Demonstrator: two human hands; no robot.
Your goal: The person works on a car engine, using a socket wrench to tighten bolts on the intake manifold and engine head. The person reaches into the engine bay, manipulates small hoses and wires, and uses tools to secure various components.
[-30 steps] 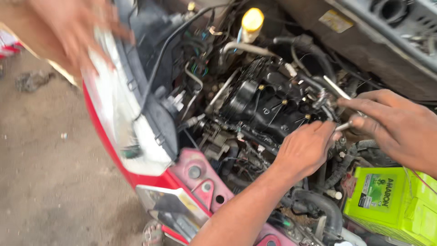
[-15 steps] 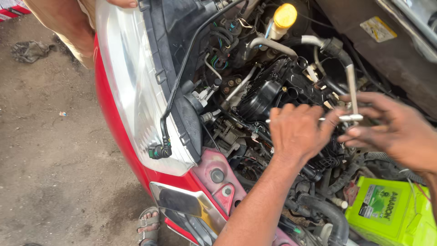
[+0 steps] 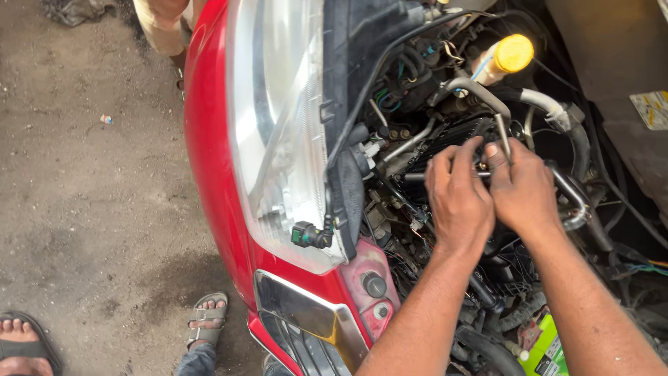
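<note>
Red car front (image 3: pixel 209 174) fills the middle of the view, bonnet up, nose pointing toward the near edge. Concrete floor (image 3: pixel 90 209) runs down the left, stained and gritty. Clear headlight lens (image 3: pixel 275 125) sits inboard of the red bumper, with the open engine bay (image 3: pixel 417 104) to its right — hoses, cables, black covers packed tight.

Both forearms come in from the near right. Left hand (image 3: pixel 457 198) and right hand (image 3: pixel 527 188) sit side by side over the middle of the bay, touching or nearly so. Right hand is closed around a slim metal tool (image 3: pixel 502 139); its shaft stands up past the fingers, toward a grey curved pipe (image 3: pixel 480 90). Left hand has fingers curled down onto the engine parts by the tool's lower end — what it grips, cannot tell.

Yellow cap (image 3: pixel 513 53) on a reservoir at far right. Green battery corner (image 3: pixel 546 348) at the near edge. Sandalled foot (image 3: pixel 203 317) near left; another person's foot (image 3: pixel 21 345) at the near-left corner.
</note>
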